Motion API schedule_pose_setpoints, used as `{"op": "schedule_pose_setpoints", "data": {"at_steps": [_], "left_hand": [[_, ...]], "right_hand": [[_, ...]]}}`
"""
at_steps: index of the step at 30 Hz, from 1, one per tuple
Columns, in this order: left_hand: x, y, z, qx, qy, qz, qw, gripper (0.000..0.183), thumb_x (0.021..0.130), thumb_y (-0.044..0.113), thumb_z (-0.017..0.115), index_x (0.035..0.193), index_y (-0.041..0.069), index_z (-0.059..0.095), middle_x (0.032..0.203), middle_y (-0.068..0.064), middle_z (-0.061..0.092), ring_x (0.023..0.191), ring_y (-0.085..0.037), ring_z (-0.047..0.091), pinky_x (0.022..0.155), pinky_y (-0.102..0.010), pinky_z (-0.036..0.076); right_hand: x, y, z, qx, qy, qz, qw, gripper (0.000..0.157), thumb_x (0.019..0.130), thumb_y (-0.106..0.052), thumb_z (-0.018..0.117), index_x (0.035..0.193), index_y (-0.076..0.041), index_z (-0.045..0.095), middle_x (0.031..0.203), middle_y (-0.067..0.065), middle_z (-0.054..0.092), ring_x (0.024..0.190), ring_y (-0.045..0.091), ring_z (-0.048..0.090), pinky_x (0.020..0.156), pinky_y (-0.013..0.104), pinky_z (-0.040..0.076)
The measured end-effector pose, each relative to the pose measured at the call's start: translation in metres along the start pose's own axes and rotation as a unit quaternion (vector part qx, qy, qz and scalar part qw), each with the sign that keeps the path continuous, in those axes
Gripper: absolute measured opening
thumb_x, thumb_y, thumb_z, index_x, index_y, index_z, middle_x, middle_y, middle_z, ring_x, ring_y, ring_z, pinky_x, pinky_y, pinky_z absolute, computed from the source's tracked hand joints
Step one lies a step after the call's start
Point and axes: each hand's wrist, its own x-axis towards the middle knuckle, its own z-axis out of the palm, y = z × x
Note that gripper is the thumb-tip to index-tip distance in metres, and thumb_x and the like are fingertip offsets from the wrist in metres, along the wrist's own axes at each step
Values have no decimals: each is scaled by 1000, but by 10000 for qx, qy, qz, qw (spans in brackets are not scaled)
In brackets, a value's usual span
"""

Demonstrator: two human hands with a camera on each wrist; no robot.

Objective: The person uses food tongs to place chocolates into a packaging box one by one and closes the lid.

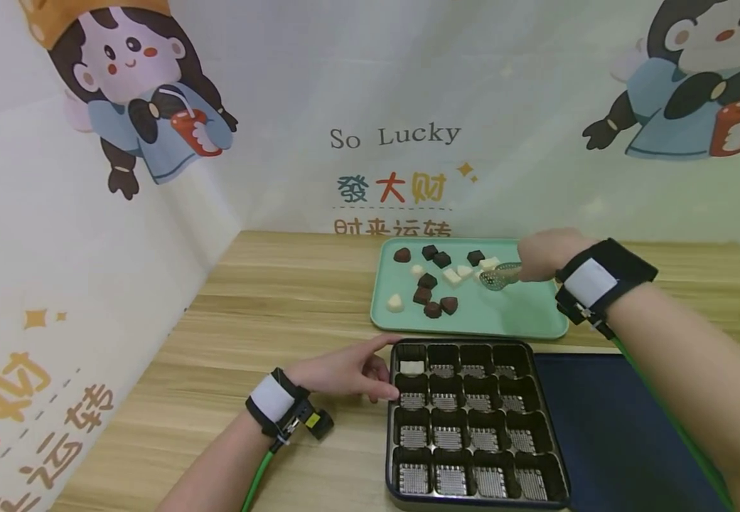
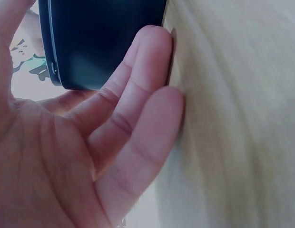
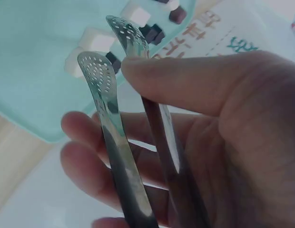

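My right hand holds metal tongs with perforated spoon-shaped tips. The tips stand apart with nothing between them in the right wrist view. They are over the mint-green tray, near a white chocolate and other white pieces. My left hand rests against the left side of a black compartment box, fingers touching its wall and thumb at the rim. In the box's far-left compartment lies a white chocolate piece.
Several dark chocolates and white ones lie on the tray. A dark blue flat panel is to the right of the box on the wooden table. A printed curtain hangs behind.
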Motion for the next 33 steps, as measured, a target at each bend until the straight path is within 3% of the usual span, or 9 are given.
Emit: {"op": "schedule_pose_setpoints", "data": {"at_steps": [5, 8, 13, 20, 26, 28, 33], "left_hand": [[0, 0, 0, 81, -14, 43, 10000, 78, 83, 31, 65, 144, 25, 16, 85, -7, 61, 74, -22, 59, 65, -35, 49], [0, 1, -1, 70, -2, 35, 10000, 78, 82, 31, 65, 143, 26, 16, 86, -7, 62, 74, -22, 59, 65, -36, 49], [0, 0, -1, 60, 12, 10, 10000, 79, 82, 31, 66, 143, 26, 17, 86, -7, 61, 75, -23, 59, 65, -36, 49], [0, -3, 1, 26, 26, 3, 10000, 80, 81, 31, 66, 144, 25, 16, 87, -7, 61, 74, -23, 59, 65, -36, 49], [-1, -6, 3, 15, 62, -37, 10000, 79, 82, 31, 66, 143, 25, 17, 86, -6, 62, 74, -22, 59, 65, -35, 49], [-1, -6, 3, -16, 52, -39, 10000, 79, 82, 31, 66, 143, 26, 16, 86, -7, 61, 74, -23, 59, 65, -36, 49], [1, -2, 1, -33, 28, -2, 10000, 78, 82, 31, 66, 143, 27, 16, 88, -9, 61, 74, -24, 59, 65, -37, 49]], "right_hand": [[15, -4, -2, -78, 230, 208, 9995, 27, 75, -8, 50, 51, -13, 40, 51, -4, 30, 48, 11, 25, 47, 25, 24], [23, -9, -4, -339, 267, 374, 9984, 28, 73, -9, 54, 52, -15, 37, 54, -3, 30, 52, 13, 27, 49, 26, 24], [36, -12, 0, -396, 316, 582, 9970, 30, 73, -13, 59, 54, -16, 36, 58, -1, 33, 56, 16, 32, 52, 29, 29], [38, -12, 4, -280, 432, 600, 9969, 29, 74, -12, 59, 54, -14, 39, 58, 0, 36, 56, 17, 34, 52, 30, 30], [26, -9, -3, -254, 805, 221, 9962, 19, 75, -10, 58, 60, -11, 46, 58, -1, 37, 54, 16, 33, 50, 29, 28], [14, -9, -9, -216, 984, -52, 9949, 19, 75, -10, 60, 61, -10, 47, 58, -1, 37, 54, 15, 33, 50, 29, 28], [-25, -13, -23, -304, 1324, -878, 9868, 8, 76, -18, 68, 73, -11, 65, 69, -4, 55, 56, 11, 46, 53, 31, 39]]}}
